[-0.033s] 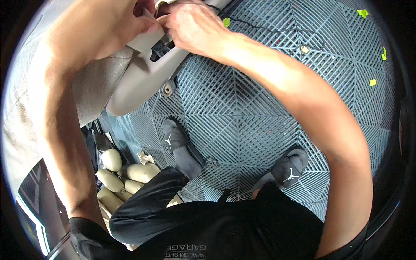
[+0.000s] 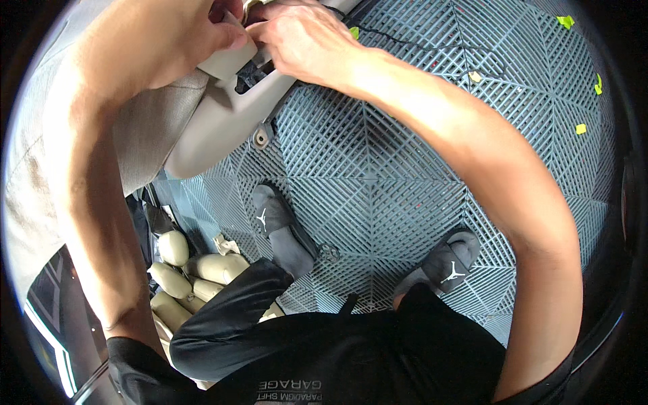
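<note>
Against the left hand's point(image 2: 189, 44) thumb, and left of the right hand point(image 2: 297, 42), a beige cover piece point(image 2: 226, 62) lies beside the dark opening point(image 2: 250, 76) in the pale trim's point(image 2: 209, 135) upper part, though whether either hand's partly hidden fingers clamp it cannot be told.

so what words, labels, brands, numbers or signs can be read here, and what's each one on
Black shirt: two rows of grey lettering, upside down in this view; wording not copied here.
Left shoe: white figure-shaped emblem.
Right shoe: matching white emblem.
Small white patch by the beige pads: too small to read.
No other writing can be made out.
</note>
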The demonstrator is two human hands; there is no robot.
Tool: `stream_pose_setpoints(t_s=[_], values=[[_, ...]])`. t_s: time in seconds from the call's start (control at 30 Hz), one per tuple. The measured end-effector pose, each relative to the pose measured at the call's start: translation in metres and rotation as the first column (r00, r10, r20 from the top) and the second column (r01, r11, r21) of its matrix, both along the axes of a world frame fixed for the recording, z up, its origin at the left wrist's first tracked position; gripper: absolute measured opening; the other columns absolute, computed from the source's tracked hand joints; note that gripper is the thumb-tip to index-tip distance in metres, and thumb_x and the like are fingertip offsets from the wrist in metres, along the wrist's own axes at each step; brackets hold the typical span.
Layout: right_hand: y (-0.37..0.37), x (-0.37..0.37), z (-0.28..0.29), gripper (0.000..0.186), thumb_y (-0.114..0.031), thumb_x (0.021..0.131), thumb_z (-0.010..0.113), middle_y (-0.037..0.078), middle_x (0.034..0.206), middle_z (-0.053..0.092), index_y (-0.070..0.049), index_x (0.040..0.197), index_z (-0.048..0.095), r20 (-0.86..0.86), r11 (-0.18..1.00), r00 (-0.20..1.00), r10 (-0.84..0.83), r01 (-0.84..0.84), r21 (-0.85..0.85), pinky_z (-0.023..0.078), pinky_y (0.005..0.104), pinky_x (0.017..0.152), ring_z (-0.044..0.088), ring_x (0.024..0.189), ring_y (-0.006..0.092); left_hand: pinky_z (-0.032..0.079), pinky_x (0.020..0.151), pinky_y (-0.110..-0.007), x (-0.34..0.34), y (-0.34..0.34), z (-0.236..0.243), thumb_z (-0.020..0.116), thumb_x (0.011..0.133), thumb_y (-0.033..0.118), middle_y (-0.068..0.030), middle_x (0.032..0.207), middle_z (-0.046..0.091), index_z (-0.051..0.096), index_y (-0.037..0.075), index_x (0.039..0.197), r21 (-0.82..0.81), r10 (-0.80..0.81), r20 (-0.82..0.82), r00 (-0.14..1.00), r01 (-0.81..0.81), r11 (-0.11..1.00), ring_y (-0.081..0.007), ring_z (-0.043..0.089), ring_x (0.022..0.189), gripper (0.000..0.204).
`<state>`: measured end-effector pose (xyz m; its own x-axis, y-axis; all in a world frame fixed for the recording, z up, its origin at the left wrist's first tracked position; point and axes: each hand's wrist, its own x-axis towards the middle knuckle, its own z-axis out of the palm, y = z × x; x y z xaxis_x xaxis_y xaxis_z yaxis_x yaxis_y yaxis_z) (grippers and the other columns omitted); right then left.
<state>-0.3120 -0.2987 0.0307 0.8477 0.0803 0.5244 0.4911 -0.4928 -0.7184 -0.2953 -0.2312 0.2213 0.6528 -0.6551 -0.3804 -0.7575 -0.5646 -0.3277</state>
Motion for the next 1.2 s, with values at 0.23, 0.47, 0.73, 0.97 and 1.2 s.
stream_pose_setpoints(t_s=[0.23,0.47,0.73,0.97,1.2], values=[[-0.008,0.009,0.007,0.023,-0.008,0.077,0.054,0.015,0.094,0.059,-0.007,0.097,0.064,0.015,0.982,0.982,0.19,-0.19,-0.001,0.039,0.0412,0.091,0.056,0.097,0.0318,0.05,0.062,-0.034,-0.031,-0.015,0.01,0.068,0.074,0.011,-0.0157,0.074,0.066,0.066,-0.001,0.082,-0.014,0.161,0.069,0.984,-0.161,0.987,-0.0264,0.064,0.067,0.014],[-0.013,0.012,0.007,0.027,-0.006,0.075,0.053,0.012,0.106,0.06,-0.009,0.099,0.064,0.043,0.989,0.994,0.102,-0.097,-0.107,0.048,0.0428,0.087,0.059,0.102,0.0322,0.047,0.074,-0.038,-0.015,0.012,-0.001,0.071,0.073,0.017,-0.0137,0.081,0.063,0.063,0.005,0.093,-0.108,-0.168,0.103,0.98,0.179,0.978,-0.0317,0.06,0.08,0.025],[-0.006,0.001,0.006,0.022,-0.009,0.079,0.051,0.015,0.1,0.059,-0.004,0.096,0.064,0.046,0.988,0.998,0.039,-0.032,-0.151,0.044,0.043,0.09,0.058,0.101,0.0312,0.049,0.067,-0.037,-0.001,0.006,0.002,0.07,0.073,0.01,-0.0171,0.077,0.064,0.063,0.002,0.095,-0.065,0.015,-0.103,0.995,-0.022,0.998,-0.0305,0.064,0.072,0.025],[-0.013,-0.001,0.033,0.03,-0.019,0.084,0.05,0.018,0.105,0.064,-0.001,0.103,0.064,-0.252,0.997,0.966,0.06,-0.072,-0.04,0.043,0.041,0.095,0.057,0.107,0.0323,0.05,0.07,-0.035,-0.013,0.02,-0.015,0.069,0.077,0.011,-0.0163,0.082,0.065,0.063,0.003,0.095,-0.313,-0.087,0.164,0.983,0.136,0.94,-0.0286,0.065,0.075,0.02],[-0.013,0.002,0.027,0.025,-0.015,0.075,0.055,0.02,0.099,0.065,0.001,0.089,0.068,-0.053,0.932,0.991,0.12,-0.13,-0.339,0.047,0.0425,0.087,0.062,0.096,0.0344,0.052,0.082,-0.031,-0.134,0.055,-0.185,0.052,0.085,0.0,-0.0081,0.096,0.064,0.058,-0.001,0.099,-0.202,0.067,-0.979,0.193,-0.867,-0.456,-0.0173,0.063,0.086,0.015]])
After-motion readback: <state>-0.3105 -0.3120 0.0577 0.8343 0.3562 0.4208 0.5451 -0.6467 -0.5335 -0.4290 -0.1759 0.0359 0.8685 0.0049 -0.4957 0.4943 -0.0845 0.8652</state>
